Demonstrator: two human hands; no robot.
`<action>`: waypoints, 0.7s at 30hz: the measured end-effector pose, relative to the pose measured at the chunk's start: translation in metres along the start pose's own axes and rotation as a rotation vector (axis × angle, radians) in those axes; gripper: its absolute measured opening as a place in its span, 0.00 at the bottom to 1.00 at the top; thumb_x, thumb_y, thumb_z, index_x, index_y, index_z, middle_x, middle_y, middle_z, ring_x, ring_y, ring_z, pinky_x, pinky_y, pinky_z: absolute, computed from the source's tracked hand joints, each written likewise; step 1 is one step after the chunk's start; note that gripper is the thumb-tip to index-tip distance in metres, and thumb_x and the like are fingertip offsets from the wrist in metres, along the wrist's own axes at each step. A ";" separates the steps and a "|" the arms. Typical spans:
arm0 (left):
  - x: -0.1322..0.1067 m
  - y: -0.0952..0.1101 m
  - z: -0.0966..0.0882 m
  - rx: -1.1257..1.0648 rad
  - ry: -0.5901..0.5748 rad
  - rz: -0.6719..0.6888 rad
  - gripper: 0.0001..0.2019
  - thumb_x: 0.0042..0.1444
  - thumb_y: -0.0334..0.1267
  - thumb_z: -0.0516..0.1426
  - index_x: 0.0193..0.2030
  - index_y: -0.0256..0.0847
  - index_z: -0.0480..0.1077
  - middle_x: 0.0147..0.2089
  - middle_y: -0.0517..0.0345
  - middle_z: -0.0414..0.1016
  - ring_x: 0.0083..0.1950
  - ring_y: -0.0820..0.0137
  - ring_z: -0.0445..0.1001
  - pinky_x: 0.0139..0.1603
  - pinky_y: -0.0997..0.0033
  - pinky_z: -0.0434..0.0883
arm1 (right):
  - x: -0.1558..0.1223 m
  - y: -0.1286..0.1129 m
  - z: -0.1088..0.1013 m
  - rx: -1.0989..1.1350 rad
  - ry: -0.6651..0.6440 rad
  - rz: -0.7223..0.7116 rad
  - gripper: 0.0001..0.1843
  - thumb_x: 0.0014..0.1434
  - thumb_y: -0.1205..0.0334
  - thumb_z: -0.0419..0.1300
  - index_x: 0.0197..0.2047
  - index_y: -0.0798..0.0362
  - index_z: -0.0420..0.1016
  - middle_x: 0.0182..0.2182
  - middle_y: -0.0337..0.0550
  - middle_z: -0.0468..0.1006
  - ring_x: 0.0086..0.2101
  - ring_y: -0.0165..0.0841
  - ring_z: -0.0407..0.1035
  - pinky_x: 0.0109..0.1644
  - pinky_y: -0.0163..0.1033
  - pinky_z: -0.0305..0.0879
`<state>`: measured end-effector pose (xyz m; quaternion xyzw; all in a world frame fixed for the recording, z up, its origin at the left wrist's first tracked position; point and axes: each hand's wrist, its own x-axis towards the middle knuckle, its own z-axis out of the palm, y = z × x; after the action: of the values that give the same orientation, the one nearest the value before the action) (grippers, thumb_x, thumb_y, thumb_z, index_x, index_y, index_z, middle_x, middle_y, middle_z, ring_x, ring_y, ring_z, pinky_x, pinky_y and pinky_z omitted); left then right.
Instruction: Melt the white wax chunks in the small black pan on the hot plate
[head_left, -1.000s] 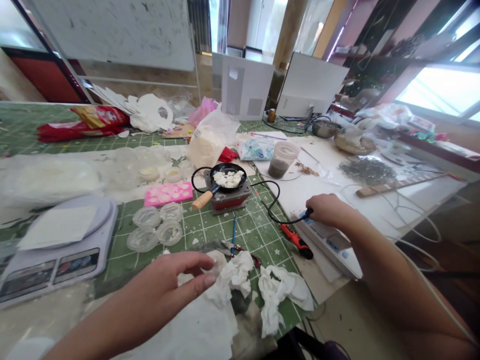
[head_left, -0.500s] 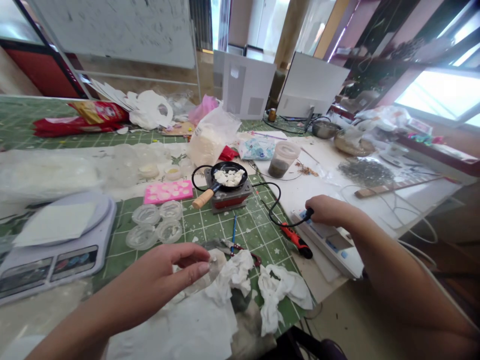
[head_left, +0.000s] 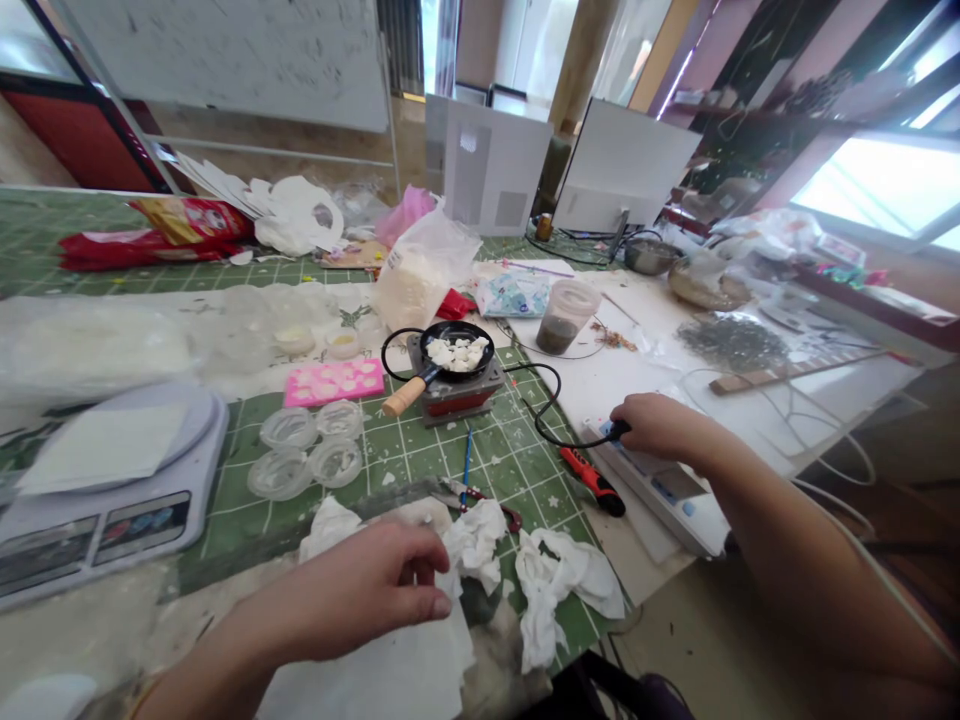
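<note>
My right hand (head_left: pixel 656 425) is closed round the black plug (head_left: pixel 616 431) of a cable, pressed onto a white power strip (head_left: pixel 660 490) at the table's right edge. The black cable (head_left: pixel 551 400) runs from it to a small red heater (head_left: pixel 454 390) carrying a black pan (head_left: pixel 456 352) of white chunks with a wooden handle. My left hand (head_left: pixel 375 585) rests near the front edge over white paper towel (head_left: pixel 390 670), its fingers curled against crumpled tissue (head_left: pixel 474 540); what they hold, if anything, is hidden.
A white kitchen scale (head_left: pixel 112 480) sits left. Several clear round lids (head_left: pixel 307 450), a pink mould (head_left: pixel 334 380), a red-handled cutter (head_left: pixel 594 482), a blue pen (head_left: pixel 467 458), a plastic cup (head_left: pixel 566 318) and a bag of white flakes (head_left: pixel 420 275) crowd the green mat (head_left: pixel 510 450).
My left hand has dropped lower and its fingers have curled in, from spread to closed, by the tissue. My right hand stays on the plug.
</note>
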<state>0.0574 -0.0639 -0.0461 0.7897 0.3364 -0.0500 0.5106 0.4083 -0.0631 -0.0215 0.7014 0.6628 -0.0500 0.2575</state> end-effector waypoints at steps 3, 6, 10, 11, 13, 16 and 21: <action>0.008 -0.007 0.006 -0.008 -0.035 0.011 0.16 0.46 0.45 0.55 0.43 0.44 0.70 0.33 0.59 0.73 0.33 0.69 0.69 0.32 0.75 0.62 | 0.005 0.004 0.000 0.017 -0.011 0.002 0.13 0.44 0.68 0.50 0.32 0.55 0.74 0.30 0.48 0.74 0.30 0.33 0.67 0.30 0.35 0.56; 0.013 -0.012 0.008 -0.007 -0.035 0.022 0.17 0.47 0.44 0.54 0.43 0.43 0.69 0.32 0.58 0.73 0.33 0.69 0.69 0.32 0.74 0.62 | 0.008 0.008 -0.002 0.020 -0.008 0.017 0.14 0.45 0.69 0.49 0.33 0.56 0.74 0.31 0.49 0.74 0.31 0.34 0.67 0.31 0.36 0.57; 0.017 -0.020 0.007 -0.040 -0.055 0.036 0.16 0.49 0.45 0.52 0.43 0.41 0.69 0.33 0.58 0.72 0.33 0.70 0.69 0.33 0.74 0.62 | 0.010 0.013 -0.006 0.034 -0.041 0.013 0.13 0.45 0.67 0.50 0.32 0.54 0.74 0.29 0.47 0.74 0.29 0.33 0.67 0.30 0.35 0.57; 0.018 -0.022 0.007 -0.049 -0.067 0.031 0.16 0.49 0.45 0.52 0.42 0.41 0.69 0.33 0.58 0.72 0.33 0.70 0.68 0.33 0.74 0.63 | 0.010 0.014 -0.006 0.036 -0.049 0.015 0.13 0.44 0.67 0.51 0.32 0.54 0.74 0.29 0.46 0.74 0.29 0.32 0.67 0.29 0.34 0.57; 0.020 -0.026 0.007 -0.063 -0.090 0.017 0.16 0.50 0.47 0.52 0.42 0.41 0.69 0.33 0.58 0.71 0.33 0.71 0.68 0.32 0.74 0.63 | 0.011 0.012 -0.005 0.034 -0.059 0.032 0.14 0.44 0.68 0.52 0.33 0.54 0.74 0.28 0.46 0.74 0.28 0.32 0.67 0.29 0.34 0.57; 0.023 -0.032 0.007 -0.096 -0.116 0.005 0.16 0.51 0.48 0.51 0.42 0.40 0.68 0.30 0.59 0.71 0.30 0.72 0.68 0.31 0.74 0.64 | 0.013 0.005 0.002 0.012 -0.043 0.067 0.14 0.44 0.68 0.52 0.34 0.56 0.74 0.31 0.50 0.74 0.30 0.35 0.68 0.30 0.36 0.57; 0.026 -0.038 0.008 -0.215 -0.143 -0.021 0.16 0.51 0.47 0.51 0.41 0.39 0.67 0.30 0.58 0.70 0.29 0.72 0.69 0.31 0.74 0.66 | 0.011 0.001 0.004 0.007 -0.034 0.052 0.13 0.45 0.67 0.52 0.34 0.58 0.74 0.32 0.52 0.74 0.31 0.36 0.68 0.31 0.36 0.57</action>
<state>0.0575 -0.0490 -0.0903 0.7211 0.3111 -0.0751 0.6145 0.4113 -0.0554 -0.0293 0.7184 0.6396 -0.0576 0.2675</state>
